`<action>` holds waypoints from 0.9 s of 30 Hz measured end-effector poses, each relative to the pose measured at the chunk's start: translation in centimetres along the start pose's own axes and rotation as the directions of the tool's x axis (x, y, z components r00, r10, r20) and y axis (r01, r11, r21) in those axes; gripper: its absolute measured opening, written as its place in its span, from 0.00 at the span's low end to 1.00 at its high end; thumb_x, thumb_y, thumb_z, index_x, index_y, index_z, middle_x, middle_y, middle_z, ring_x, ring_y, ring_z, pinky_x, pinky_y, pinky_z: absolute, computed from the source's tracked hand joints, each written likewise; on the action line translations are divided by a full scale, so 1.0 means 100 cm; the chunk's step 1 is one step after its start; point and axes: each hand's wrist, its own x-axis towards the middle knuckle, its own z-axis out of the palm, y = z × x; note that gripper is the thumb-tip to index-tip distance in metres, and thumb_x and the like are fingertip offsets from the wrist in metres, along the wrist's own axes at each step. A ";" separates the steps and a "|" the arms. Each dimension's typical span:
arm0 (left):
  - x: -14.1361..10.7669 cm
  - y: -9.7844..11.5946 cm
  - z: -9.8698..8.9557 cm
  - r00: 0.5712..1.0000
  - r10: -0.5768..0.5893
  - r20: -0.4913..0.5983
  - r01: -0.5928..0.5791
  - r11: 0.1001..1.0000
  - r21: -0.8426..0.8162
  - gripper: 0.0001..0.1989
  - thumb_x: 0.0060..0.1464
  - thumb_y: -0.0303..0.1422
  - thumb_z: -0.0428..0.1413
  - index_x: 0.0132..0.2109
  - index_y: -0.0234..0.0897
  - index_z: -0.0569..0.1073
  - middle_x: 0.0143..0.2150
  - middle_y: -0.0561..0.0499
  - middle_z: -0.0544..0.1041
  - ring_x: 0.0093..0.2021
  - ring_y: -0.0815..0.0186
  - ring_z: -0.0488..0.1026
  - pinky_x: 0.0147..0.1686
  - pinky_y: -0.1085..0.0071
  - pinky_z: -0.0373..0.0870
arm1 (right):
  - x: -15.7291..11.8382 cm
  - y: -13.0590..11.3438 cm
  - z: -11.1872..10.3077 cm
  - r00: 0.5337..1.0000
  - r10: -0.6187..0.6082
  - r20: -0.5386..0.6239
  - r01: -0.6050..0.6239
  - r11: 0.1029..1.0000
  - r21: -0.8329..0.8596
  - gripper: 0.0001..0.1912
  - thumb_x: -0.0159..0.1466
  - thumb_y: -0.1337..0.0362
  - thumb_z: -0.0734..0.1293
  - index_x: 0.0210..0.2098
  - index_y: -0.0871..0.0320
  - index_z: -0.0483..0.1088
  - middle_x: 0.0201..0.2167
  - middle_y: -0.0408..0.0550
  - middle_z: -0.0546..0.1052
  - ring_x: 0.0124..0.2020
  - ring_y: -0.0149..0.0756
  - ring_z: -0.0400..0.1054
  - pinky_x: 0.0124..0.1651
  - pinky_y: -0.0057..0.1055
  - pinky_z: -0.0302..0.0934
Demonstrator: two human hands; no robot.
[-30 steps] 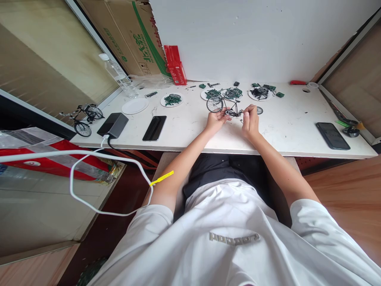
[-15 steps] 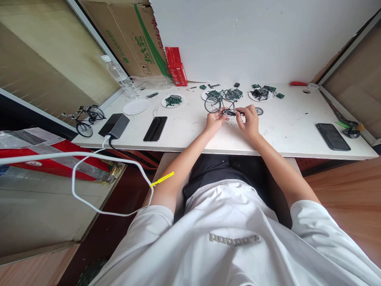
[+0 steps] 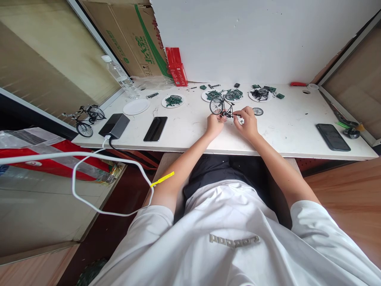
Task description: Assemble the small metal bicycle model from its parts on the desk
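My left hand [image 3: 215, 124] is closed on the lower part of a small black model bicycle [image 3: 228, 108], just above the table. One spoked wheel [image 3: 216, 106] of the model is tilted up on the left. From the right, my right hand [image 3: 247, 121] pinches a thin dark piece [image 3: 237, 115] against the model's end. Whether that piece belongs to the frame or is separate, I cannot tell. A loose spoked wheel [image 3: 258, 111] lies on the table just beyond my right hand. Fingers hide part of the bicycle's underside.
Behind my hands stand plates of green parts [image 3: 207, 95] and black parts [image 3: 260, 94]. Another model bicycle [image 3: 86, 119] stands far left by a dark box [image 3: 113, 126]. Phones lie left [image 3: 155, 129] and right [image 3: 332, 136]. A white cable [image 3: 113, 157] loops beside my left arm.
The model bicycle has turned, its wheel shifting right and looking narrower. My right hand has moved slightly left, and the loose wheel shows more fully beside it.
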 end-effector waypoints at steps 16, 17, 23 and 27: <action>-0.006 0.012 -0.001 0.999 0.040 -0.008 -0.039 0.988 0.152 0.17 0.62 0.32 0.68 0.57 0.35 0.85 0.50 0.40 0.90 0.39 0.58 0.85 0.48 0.64 0.81 | -0.001 0.005 0.002 0.998 0.010 0.055 -0.005 0.997 -0.080 0.13 0.77 0.57 0.65 0.52 0.53 0.80 0.42 0.55 0.73 0.48 0.52 0.69 0.43 0.41 0.66; -0.007 0.014 -0.002 0.999 0.050 -0.003 -0.049 0.987 0.155 0.17 0.62 0.33 0.68 0.57 0.35 0.85 0.53 0.39 0.89 0.39 0.59 0.85 0.47 0.65 0.81 | -0.001 0.005 0.002 0.998 0.009 0.057 -0.004 0.996 -0.085 0.12 0.77 0.58 0.65 0.52 0.53 0.80 0.43 0.55 0.73 0.48 0.52 0.70 0.43 0.41 0.66; -0.008 0.016 -0.004 0.996 0.088 -0.015 -0.083 0.977 0.196 0.15 0.65 0.35 0.66 0.56 0.35 0.85 0.57 0.38 0.88 0.41 0.59 0.84 0.48 0.64 0.81 | -0.001 0.004 0.003 0.998 -0.018 0.061 0.025 0.993 -0.112 0.14 0.78 0.57 0.65 0.52 0.53 0.81 0.41 0.55 0.74 0.47 0.52 0.71 0.43 0.41 0.67; -0.007 0.012 -0.005 0.996 0.088 -0.030 -0.079 0.970 0.232 0.14 0.65 0.35 0.67 0.54 0.36 0.85 0.54 0.37 0.88 0.41 0.57 0.84 0.50 0.61 0.82 | -0.001 0.004 0.003 0.995 -0.031 0.098 0.043 0.991 -0.124 0.16 0.80 0.55 0.63 0.52 0.53 0.81 0.41 0.56 0.76 0.50 0.53 0.71 0.48 0.44 0.69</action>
